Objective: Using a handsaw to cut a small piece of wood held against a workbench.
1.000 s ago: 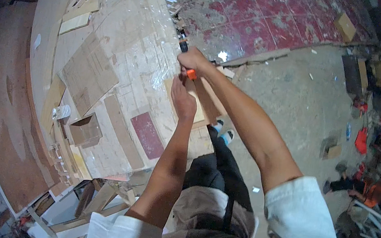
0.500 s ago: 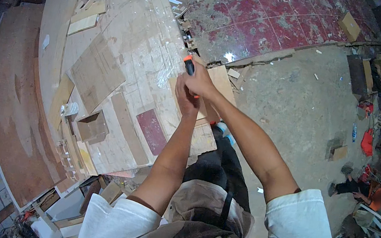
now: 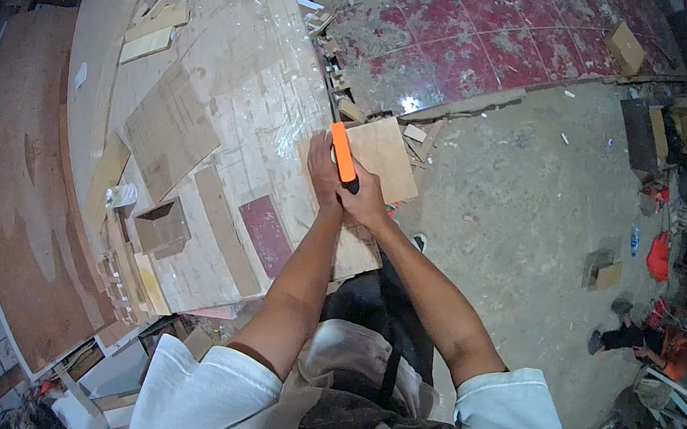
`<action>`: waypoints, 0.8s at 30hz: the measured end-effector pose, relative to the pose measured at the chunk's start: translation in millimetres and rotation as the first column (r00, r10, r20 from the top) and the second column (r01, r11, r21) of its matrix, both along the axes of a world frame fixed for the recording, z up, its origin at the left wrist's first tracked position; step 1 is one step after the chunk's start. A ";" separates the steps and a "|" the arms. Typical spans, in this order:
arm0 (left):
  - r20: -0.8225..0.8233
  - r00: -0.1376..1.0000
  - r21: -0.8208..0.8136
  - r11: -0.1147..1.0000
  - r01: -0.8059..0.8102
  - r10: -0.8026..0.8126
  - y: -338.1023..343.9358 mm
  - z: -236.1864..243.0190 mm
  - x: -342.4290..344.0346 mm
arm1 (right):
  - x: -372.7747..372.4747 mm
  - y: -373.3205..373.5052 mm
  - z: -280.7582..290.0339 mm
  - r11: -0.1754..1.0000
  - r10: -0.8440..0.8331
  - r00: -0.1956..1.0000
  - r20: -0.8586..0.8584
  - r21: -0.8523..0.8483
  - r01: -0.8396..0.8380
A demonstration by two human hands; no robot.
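Observation:
My right hand (image 3: 367, 198) is closed round a tool with an orange and black handle (image 3: 342, 153). The handle points away from me, and its working end cannot be made out clearly. Close against it on the left lies my left hand (image 3: 323, 168), fingers stretched forward over a light wooden board (image 3: 383, 151). That square board sits at the right edge of the worktable (image 3: 275, 51) and partly juts past it. Both hands partly cover the board's left side.
On the table lie a grey-brown panel (image 3: 171, 132), a dark red piece (image 3: 265, 234), a long strip (image 3: 224, 230) and an open box (image 3: 163, 227). Scraps line its far right edge. Another person (image 3: 680, 358) sits low at the right, near piled clutter.
My right hand has come back toward me and turned, so the handle's orange side now shows. More of the light board is exposed. The view has shifted slightly.

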State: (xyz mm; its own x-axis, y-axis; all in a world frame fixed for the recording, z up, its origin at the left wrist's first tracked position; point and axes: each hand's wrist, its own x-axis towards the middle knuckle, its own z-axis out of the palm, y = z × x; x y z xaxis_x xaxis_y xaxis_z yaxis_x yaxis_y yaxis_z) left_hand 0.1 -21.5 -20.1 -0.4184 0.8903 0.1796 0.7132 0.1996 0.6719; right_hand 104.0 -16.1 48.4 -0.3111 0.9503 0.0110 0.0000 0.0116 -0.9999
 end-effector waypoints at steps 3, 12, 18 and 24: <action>-0.094 0.995 -0.002 0.999 -0.047 0.046 0.1 -5.5 -1.5 | -1.1 8.5 3.2 0.976 0.116 0.984 0.134 -0.198 -0.088; -0.022 0.995 -0.028 0.995 -0.093 0.092 -1.7 -9.5 3.3 | -8.7 -3.7 4.2 0.972 -0.138 0.958 0.252 -0.151 0.179; -0.021 0.997 0.037 0.996 -0.079 0.080 -2.8 -4.9 2.0 | -7.8 -16.0 0.0 0.962 -0.221 0.965 0.141 -0.129 0.239; 0.006 0.998 0.040 0.998 -0.057 0.057 -2.9 -1.4 1.1 | 0.0 -14.4 -3.0 0.969 -0.117 0.976 0.183 -0.192 0.153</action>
State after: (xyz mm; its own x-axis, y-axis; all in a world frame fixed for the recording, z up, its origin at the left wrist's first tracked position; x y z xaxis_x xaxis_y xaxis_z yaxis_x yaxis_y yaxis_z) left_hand 1.3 -24.5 -21.6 -0.4691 0.8572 0.2123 0.6981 0.2127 0.6836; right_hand 104.0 -30.5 45.4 -0.1602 0.9601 -0.2291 0.1571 -0.2044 -0.9662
